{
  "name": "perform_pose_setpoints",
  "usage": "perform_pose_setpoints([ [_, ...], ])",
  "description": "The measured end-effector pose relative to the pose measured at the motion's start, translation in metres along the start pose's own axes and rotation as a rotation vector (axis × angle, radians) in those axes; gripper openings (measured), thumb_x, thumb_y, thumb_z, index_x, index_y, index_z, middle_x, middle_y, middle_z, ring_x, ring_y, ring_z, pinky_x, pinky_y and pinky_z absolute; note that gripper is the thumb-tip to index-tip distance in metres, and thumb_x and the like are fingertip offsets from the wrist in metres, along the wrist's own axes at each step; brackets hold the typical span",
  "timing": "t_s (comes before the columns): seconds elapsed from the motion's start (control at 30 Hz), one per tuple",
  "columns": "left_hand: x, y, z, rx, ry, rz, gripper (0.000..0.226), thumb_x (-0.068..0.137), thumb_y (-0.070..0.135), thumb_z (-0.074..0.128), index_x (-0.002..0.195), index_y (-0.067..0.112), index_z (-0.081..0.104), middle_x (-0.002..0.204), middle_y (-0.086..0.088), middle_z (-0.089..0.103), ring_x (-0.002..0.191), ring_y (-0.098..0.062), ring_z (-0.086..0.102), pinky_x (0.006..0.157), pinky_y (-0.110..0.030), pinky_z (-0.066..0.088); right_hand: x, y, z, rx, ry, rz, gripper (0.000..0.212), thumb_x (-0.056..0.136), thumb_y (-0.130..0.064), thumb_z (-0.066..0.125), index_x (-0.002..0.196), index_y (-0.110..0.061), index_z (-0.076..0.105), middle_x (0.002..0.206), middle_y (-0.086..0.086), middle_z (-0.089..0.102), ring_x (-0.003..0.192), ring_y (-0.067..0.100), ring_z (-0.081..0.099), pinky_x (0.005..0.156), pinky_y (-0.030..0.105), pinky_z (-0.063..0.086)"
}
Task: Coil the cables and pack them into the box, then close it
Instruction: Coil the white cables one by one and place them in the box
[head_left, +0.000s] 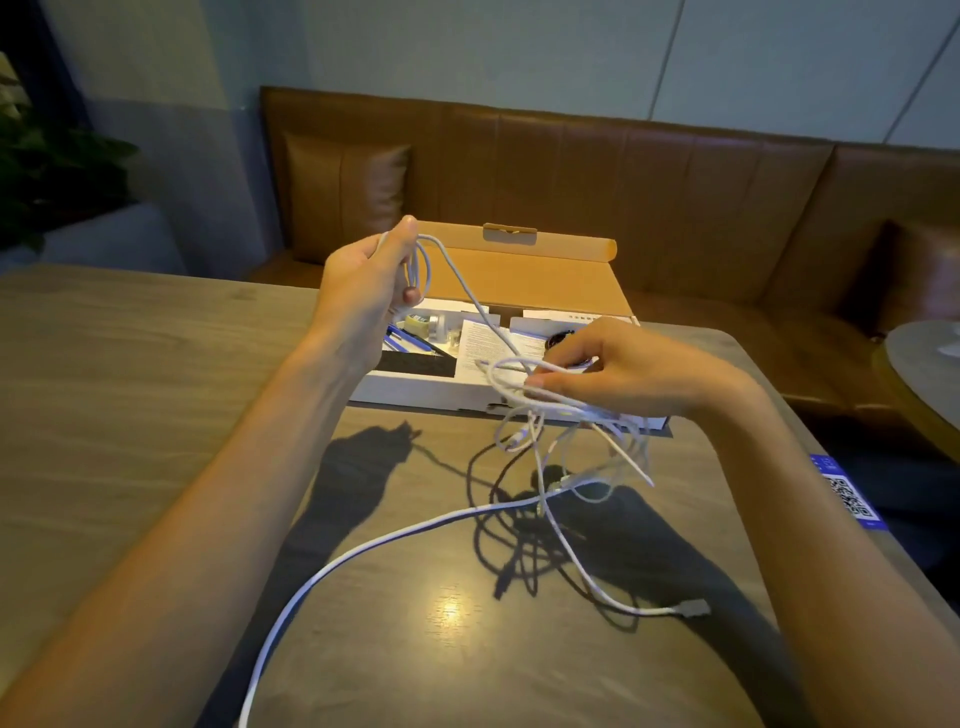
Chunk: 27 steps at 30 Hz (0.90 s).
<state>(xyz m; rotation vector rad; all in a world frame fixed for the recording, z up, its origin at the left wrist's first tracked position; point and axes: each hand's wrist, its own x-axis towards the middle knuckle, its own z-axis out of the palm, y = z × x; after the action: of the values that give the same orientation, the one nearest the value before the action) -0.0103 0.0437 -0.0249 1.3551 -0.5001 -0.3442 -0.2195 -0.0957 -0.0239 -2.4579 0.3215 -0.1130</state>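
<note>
Holding a few loops of white cable (441, 514) in my left hand (363, 291), I have the fingers curled round them and the thumb up at the top. That hand is raised over the left end of the box (415, 396). One strand runs from it down and across to my right hand (628, 371), which hangs lower, in front of the right part of the box. Its thumb and fingertips pinch a loose tangle of the same cable. How many separate cables make up that tangle I cannot tell.

Below my right hand the loops sag onto the table (130, 395). A long stretch curves back toward me along the tabletop, and a shorter end lies to the right, finishing in a plug (693, 607).

The box sits flat on the table just beyond my hands, with its brown lid (519, 275) standing open at the back. Inside I can see a printed leaflet (483, 340), a roll of tape (423, 325) and some blue pens (405, 343). A blue QR sticker (849, 496) sits at the table's right edge. A brown leather bench (649, 182) with a cushion (343, 192) runs behind the table.
</note>
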Motion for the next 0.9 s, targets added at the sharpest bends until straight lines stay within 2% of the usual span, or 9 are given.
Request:
perform_pose_setpoints([
  [0.17, -0.015, 0.001, 0.012, -0.075, -0.157, -0.066, 0.033, 0.098, 0.040, 0.059, 0.099, 0.008, 0.065, 0.068, -0.002, 0.038, 0.065, -0.011, 0.039, 0.059, -0.023, 0.045, 0.007, -0.005, 0.010, -0.068, 0.009, -0.043, 0.024, 0.092, -0.048, 0.065, 0.098, -0.028, 0.078, 0.089, -0.016, 0.072, 0.087, 0.005, 0.062, 0.072, 0.025, 0.046],
  [0.3, -0.023, 0.005, 0.016, -0.007, -0.290, -0.058, 0.040, 0.095, 0.049, 0.058, 0.087, 0.009, 0.058, 0.054, 0.003, 0.036, 0.051, -0.009, 0.037, 0.056, -0.021, 0.047, 0.008, -0.013, 0.014, 0.033, 0.196, -0.131, 0.018, 0.100, -0.029, 0.060, 0.098, -0.016, 0.072, 0.081, -0.012, 0.070, 0.075, -0.002, 0.064, 0.063, 0.012, 0.046],
  [0.37, -0.027, 0.003, 0.015, 0.137, -0.425, 0.004, 0.047, 0.084, 0.057, 0.061, 0.084, 0.010, 0.063, 0.068, -0.006, 0.054, 0.064, -0.017, 0.050, 0.064, -0.025, 0.050, 0.008, -0.015, 0.014, 0.141, 0.256, -0.147, 0.014, 0.102, -0.023, 0.057, 0.103, -0.012, 0.066, 0.084, -0.004, 0.073, 0.068, 0.011, 0.070, 0.057, 0.023, 0.056],
  [0.43, -0.033, 0.001, 0.013, 0.233, -0.588, -0.009, 0.040, 0.079, 0.058, 0.062, 0.080, 0.019, 0.071, 0.087, -0.016, 0.059, 0.081, -0.028, 0.053, 0.078, -0.036, 0.048, 0.007, -0.014, 0.014, 0.171, 0.322, -0.162, 0.010, 0.102, -0.020, 0.056, 0.106, -0.013, 0.063, 0.087, 0.000, 0.073, 0.062, 0.022, 0.071, 0.051, 0.038, 0.060],
  [0.53, -0.033, -0.002, 0.008, 0.230, -0.687, -0.051, 0.035, 0.091, 0.046, 0.060, 0.091, 0.015, 0.075, 0.076, -0.022, 0.052, 0.077, -0.029, 0.051, 0.080, -0.039, 0.046, 0.007, -0.010, 0.013, 0.148, 0.400, -0.179, 0.009, 0.102, -0.020, 0.056, 0.106, -0.015, 0.062, 0.085, 0.000, 0.073, 0.062, 0.025, 0.071, 0.047, 0.043, 0.059],
  [0.63, -0.034, -0.006, 0.008, 0.376, -0.768, 0.053, 0.034, 0.102, 0.038, 0.053, 0.097, 0.012, 0.074, 0.072, -0.016, 0.047, 0.069, -0.022, 0.046, 0.070, -0.032, 0.043, 0.007, -0.010, 0.010, 0.206, 0.409, -0.201, 0.012, 0.102, -0.020, 0.057, 0.106, -0.012, 0.064, 0.084, -0.001, 0.073, 0.070, 0.023, 0.072, 0.055, 0.040, 0.062],
  [0.73, -0.042, -0.005, 0.012, 0.525, -0.841, 0.088, 0.030, 0.095, 0.042, 0.059, 0.089, 0.016, 0.072, 0.078, -0.015, 0.060, 0.069, -0.014, 0.051, 0.068, -0.029, 0.044, 0.009, -0.011, 0.010, 0.130, 0.501, -0.259, 0.013, 0.100, -0.019, 0.059, 0.105, -0.011, 0.068, 0.086, -0.006, 0.075, 0.081, 0.012, 0.072, 0.073, 0.032, 0.060],
  [0.83, -0.047, -0.007, 0.015, 0.490, -0.887, 0.068, 0.046, 0.088, 0.047, 0.065, 0.098, 0.003, 0.073, 0.092, -0.027, 0.064, 0.074, -0.021, 0.057, 0.068, -0.031, 0.050, 0.007, -0.010, 0.009, 0.160, 0.537, -0.255, 0.013, 0.100, -0.017, 0.060, 0.106, -0.011, 0.069, 0.085, -0.006, 0.075, 0.070, 0.010, 0.068, 0.062, 0.023, 0.054],
  [0.9, -0.049, -0.009, 0.019, 0.442, -0.867, 0.031, 0.043, 0.083, 0.048, 0.069, 0.096, 0.007, 0.076, 0.095, -0.026, 0.067, 0.079, -0.029, 0.059, 0.073, -0.037, 0.054, 0.006, -0.010, 0.008, 0.163, 0.535, -0.256, 0.011, 0.100, -0.016, 0.060, 0.105, -0.011, 0.068, 0.083, -0.004, 0.072, 0.062, 0.013, 0.064, 0.055, 0.022, 0.052],
])
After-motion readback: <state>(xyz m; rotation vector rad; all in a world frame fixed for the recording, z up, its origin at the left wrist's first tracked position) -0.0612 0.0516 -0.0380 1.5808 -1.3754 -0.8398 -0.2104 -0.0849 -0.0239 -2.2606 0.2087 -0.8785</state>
